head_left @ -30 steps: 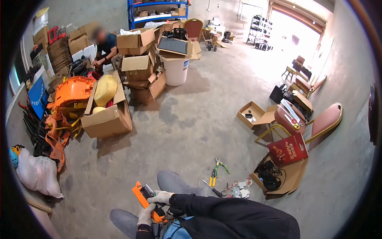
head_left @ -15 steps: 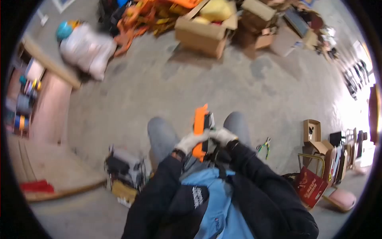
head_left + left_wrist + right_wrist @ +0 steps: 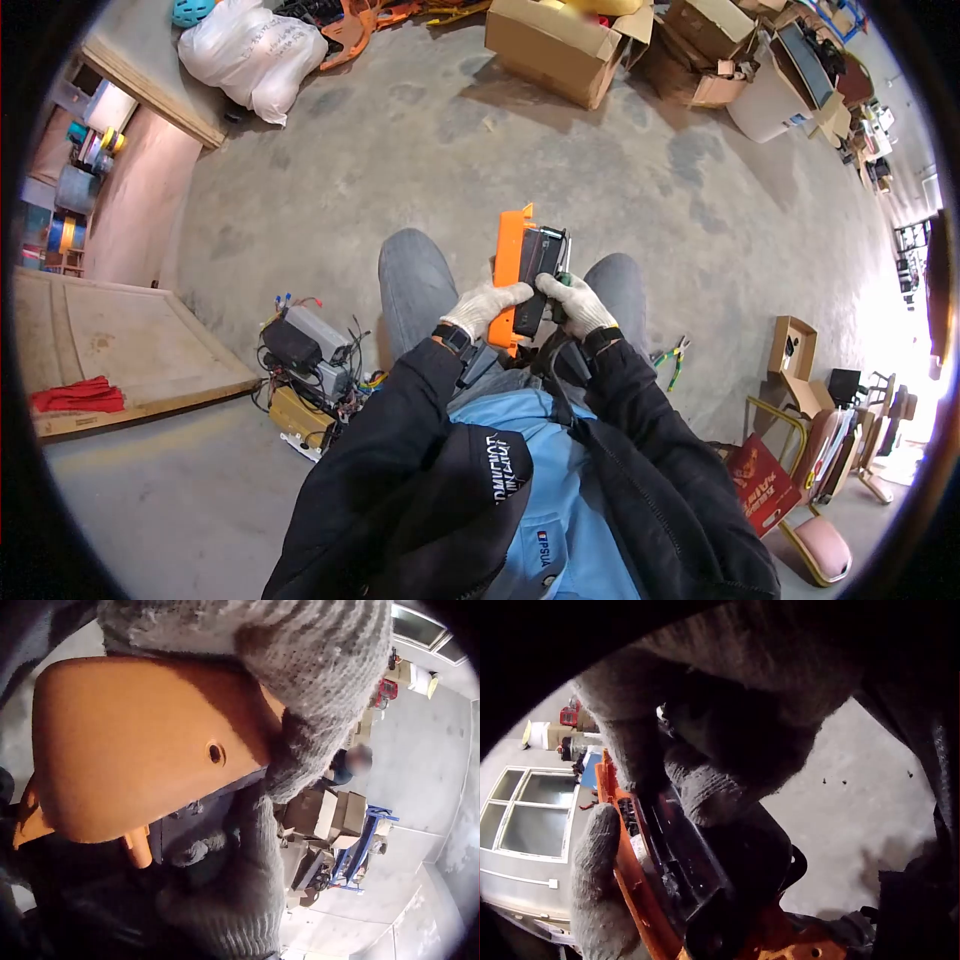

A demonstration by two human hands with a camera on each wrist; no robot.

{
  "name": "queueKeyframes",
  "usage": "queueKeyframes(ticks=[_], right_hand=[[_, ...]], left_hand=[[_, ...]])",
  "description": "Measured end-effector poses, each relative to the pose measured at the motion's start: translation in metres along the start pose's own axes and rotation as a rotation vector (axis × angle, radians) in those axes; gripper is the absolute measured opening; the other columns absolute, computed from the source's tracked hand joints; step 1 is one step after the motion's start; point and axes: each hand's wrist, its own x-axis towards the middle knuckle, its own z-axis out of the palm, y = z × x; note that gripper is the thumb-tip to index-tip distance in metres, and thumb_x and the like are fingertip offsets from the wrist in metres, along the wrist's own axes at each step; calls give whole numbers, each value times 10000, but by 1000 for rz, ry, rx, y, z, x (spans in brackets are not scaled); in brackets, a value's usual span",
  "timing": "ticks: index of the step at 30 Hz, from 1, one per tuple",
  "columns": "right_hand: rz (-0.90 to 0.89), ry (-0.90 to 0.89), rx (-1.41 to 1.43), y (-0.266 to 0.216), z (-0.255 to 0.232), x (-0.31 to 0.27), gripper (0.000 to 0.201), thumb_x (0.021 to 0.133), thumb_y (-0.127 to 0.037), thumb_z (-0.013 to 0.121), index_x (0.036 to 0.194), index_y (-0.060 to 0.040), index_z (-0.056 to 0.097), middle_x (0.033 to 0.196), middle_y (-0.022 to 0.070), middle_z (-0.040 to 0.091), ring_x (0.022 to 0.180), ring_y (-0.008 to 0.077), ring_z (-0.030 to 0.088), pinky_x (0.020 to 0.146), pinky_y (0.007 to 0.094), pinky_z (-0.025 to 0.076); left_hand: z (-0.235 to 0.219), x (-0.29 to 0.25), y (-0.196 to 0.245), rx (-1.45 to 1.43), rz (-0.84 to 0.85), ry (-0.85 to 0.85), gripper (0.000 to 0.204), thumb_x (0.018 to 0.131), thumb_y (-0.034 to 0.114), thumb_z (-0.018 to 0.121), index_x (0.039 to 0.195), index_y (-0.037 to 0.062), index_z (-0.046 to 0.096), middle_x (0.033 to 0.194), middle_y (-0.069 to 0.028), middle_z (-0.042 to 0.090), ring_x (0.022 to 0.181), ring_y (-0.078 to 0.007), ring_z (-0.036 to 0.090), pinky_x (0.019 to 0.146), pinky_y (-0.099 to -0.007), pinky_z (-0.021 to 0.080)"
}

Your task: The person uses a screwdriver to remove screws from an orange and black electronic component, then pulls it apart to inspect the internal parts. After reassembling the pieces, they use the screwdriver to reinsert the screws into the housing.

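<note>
Between the person's knees is an orange housing (image 3: 510,262) with a black part (image 3: 534,285) along its right side. The gloved left hand (image 3: 484,306) grips the housing from the left, its thumb over the front. In the left wrist view, the left glove (image 3: 315,682) wraps over the orange shell (image 3: 135,750). The gloved right hand (image 3: 580,302) holds a dark green-handled tool (image 3: 561,290), its thumb touching the black part; a metal shaft shows above. The right wrist view has the right glove (image 3: 712,772) bent over the black part (image 3: 686,847), its grip in shadow.
Wired grey and black devices (image 3: 310,350) lie on the floor at left, near a wooden panel (image 3: 150,335) with red cloth (image 3: 78,395). Pliers (image 3: 672,362) lie right of the right knee. Cardboard boxes (image 3: 555,50) and a white sack (image 3: 255,55) stand ahead; a red box (image 3: 760,485) is at right.
The head view has swung down and to the left, bringing the lap and the left-side devices into view. Both hands still hold the orange housing and its attached part, now more upright in view.
</note>
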Motion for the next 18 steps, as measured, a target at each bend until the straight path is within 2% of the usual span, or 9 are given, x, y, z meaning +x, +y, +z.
queueKeyframes(ticks=[2, 5, 8, 9, 10, 12, 14, 16, 18], right_hand=[[-6, 7, -16, 7, -8, 7, 297, 999, -297, 816, 1171, -65, 748, 921, -36, 707, 721, 73, 601, 635, 257, 510], [-37, 8, 100, 15, -10, 12, 293, 998, -291, 817, 1176, -69, 749, 903, -40, 706, 695, 67, 593, 613, 252, 494], [-37, -4, 116, 8, -12, 8, 236, 1018, -259, 808, 1136, -68, 735, 911, -28, 724, 724, 94, 662, 663, 276, 566], [-34, 9, 76, 14, -20, 14, 237, 1022, -239, 800, 1156, -57, 727, 978, 3, 762, 787, 140, 722, 731, 326, 622], [-86, 8, 194, 15, -13, 15, 240, 1031, -221, 783, 1193, -54, 725, 1029, 26, 777, 825, 167, 745, 765, 345, 638], [-72, 29, 177, 16, -14, 11, 274, 999, -275, 815, 1180, -78, 755, 889, -52, 715, 688, 70, 617, 609, 262, 494], [-145, 3, 134, 17, -16, 14, 256, 1000, -267, 805, 1173, -84, 756, 892, -50, 724, 676, 69, 610, 607, 272, 494], [-169, 5, 162, 13, -9, 9, 263, 1000, -261, 800, 1190, -83, 759, 942, -34, 747, 726, 90, 645, 661, 284, 529], [-58, -21, 76, 24, -23, 20, 314, 994, -254, 811, 1231, -56, 753, 1019, 0, 767, 829, 123, 700, 740, 299, 566]], left_hand=[[8, -9, 10, 0, 53, 26, 640, 965, 163, 822, 1516, 23, 529, 1275, -112, 713, 1087, -225, 734, 957, -391, 629], [2, 2, 5, -54, -85, 26, 712, 969, 145, 815, 1582, 51, 464, 1337, -106, 672, 1146, -231, 705, 988, -412, 616], [1, -1, 9, 1, -82, 55, 644, 970, 141, 817, 1544, 68, 534, 1314, -96, 687, 1136, -228, 704, 975, -414, 619], [4, -2, 5, -15, -1, 99, 550, 986, 176, 808, 1488, 83, 600, 1198, -79, 730, 1033, -224, 729, 946, -406, 625], [7, -7, 9, -8, -104, 102, 521, 994, 192, 802, 1468, 78, 619, 1169, -73, 738, 1007, -219, 734, 928, -402, 627], [11, -19, 31, 11, -293, 104, 467, 1009, 225, 790, 1428, 69, 656, 1111, -63, 754, 954, -209, 742, 892, -394, 632], [1, -11, 12, -46, -169, 18, 437, 1016, 263, 783, 1383, 54, 674, 1099, -64, 759, 937, -203, 752, 805, -394, 651], [0, -7, 4, -53, -166, 7, 408, 1013, 281, 789, 1333, 46, 695, 1107, -69, 768, 937, -206, 766, 740, -397, 668], [6, -15, 17, -16, -263, -13, 424, 1006, 276, 799, 1338, 40, 686, 1124, -90, 775, 944, -221, 774, 727, -409, 680]])
